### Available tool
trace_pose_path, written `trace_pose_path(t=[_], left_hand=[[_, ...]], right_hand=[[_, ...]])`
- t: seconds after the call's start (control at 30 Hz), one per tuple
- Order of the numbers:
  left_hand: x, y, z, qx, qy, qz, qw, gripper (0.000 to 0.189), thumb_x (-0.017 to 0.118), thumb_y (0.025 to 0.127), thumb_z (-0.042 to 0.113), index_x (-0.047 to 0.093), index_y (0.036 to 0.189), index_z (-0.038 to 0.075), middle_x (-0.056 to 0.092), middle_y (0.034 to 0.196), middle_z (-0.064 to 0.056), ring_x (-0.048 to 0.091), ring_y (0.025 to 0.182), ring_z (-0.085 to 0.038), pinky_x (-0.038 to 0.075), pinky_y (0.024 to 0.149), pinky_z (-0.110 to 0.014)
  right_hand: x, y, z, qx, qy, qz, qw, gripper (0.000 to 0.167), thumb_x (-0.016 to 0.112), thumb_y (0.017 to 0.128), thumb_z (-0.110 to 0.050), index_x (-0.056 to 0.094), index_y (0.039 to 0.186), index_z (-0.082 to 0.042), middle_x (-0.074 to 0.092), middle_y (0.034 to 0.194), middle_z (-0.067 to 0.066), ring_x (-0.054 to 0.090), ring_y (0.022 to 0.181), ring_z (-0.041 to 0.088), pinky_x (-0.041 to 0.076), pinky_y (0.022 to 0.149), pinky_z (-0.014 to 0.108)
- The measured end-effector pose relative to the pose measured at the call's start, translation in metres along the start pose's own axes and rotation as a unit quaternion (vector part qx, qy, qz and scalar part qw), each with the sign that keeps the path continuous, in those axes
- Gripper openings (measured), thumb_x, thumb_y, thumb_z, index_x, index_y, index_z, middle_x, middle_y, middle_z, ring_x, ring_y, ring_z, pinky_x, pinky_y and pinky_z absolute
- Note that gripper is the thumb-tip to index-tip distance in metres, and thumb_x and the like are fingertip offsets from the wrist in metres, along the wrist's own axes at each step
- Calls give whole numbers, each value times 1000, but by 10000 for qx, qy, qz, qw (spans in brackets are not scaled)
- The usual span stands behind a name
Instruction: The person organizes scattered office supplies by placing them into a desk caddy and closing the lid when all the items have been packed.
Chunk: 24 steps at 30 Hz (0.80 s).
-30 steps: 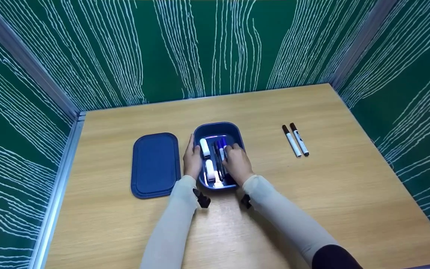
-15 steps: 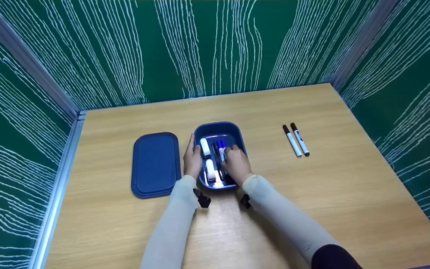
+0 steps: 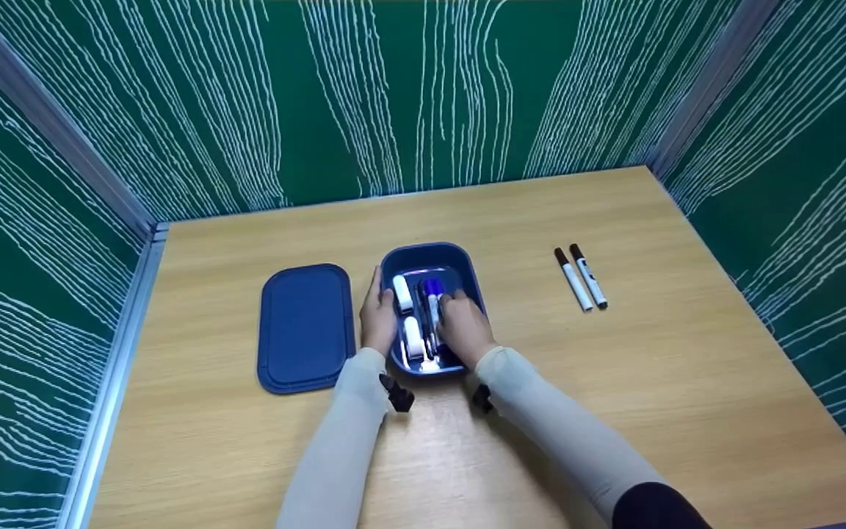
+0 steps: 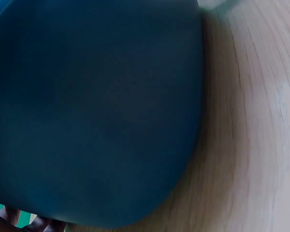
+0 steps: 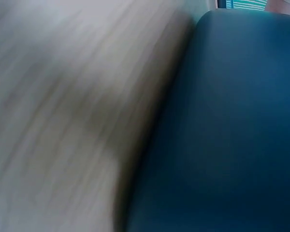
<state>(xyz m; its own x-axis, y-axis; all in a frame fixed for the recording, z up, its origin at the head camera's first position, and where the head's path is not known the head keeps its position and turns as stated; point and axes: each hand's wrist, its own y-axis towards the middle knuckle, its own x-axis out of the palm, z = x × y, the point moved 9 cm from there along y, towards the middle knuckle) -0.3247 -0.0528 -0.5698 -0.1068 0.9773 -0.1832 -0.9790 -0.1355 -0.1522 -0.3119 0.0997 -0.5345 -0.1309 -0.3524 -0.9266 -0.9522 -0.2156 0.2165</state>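
A dark blue open box [image 3: 427,253] stands on the table. My left hand [image 3: 378,321] grips its left side, fingers along the outer wall and thumb at the rim. My right hand [image 3: 465,327] reaches inside, its curled fingers at one of two blue-capped markers [image 3: 432,287] lying side by side; the fingertips are partly hidden. Left of these markers lie dark, slim pens [image 3: 426,323] and two white, block-like pieces, one farther back [image 3: 402,292] and one nearer [image 3: 413,338]. Both wrist views mostly show the box's outer wall [image 4: 96,111].
Left of the box lies a flat blue lid [image 3: 305,328]. Two white markers with black caps, one left [image 3: 573,279] and one right [image 3: 589,276], lie apart on the wooden table [image 3: 687,382]. Green walls with white lines [image 3: 408,95] enclose the table's back and sides.
The blue-capped marker at my right fingers has shifted slightly left and nearer to me, so the two caps now sit together. My left hand keeps its place on the box.
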Motion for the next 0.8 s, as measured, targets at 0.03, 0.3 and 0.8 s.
trace_pose_path(t=[0.03, 0.3, 0.8], left_hand=[[0, 0, 0, -13, 1, 3, 10000, 53, 35, 108, 24, 19, 157, 38, 20, 164, 5, 20, 150, -21, 20, 122, -42], [0, 2, -1, -39, 27, 45, 10000, 52, 34, 108, 24, 20, 157, 39, 21, 163, 5, 20, 150, -22, 20, 122, -43], [0, 1, 1, 41, -163, 17, 9999, 54, 36, 108, 20, 21, 157, 35, 22, 163, 5, 20, 150, -22, 20, 122, -43]], right_hand=[[0, 0, 0, -12, 7, 5, 10000, 17, 74, 78, -7, 63, 87, 3, 61, 86, 19, 67, 71, 35, 57, 62, 45], [-3, 1, 0, -23, 332, 219, 9992, 6, 67, 80, -4, 64, 80, 1, 61, 83, 18, 66, 70, 35, 56, 61, 46], [-33, 9, -3, -407, 608, 831, 9939, 17, 71, 82, -9, 72, 94, 4, 65, 90, 14, 65, 83, 30, 57, 79, 40]])
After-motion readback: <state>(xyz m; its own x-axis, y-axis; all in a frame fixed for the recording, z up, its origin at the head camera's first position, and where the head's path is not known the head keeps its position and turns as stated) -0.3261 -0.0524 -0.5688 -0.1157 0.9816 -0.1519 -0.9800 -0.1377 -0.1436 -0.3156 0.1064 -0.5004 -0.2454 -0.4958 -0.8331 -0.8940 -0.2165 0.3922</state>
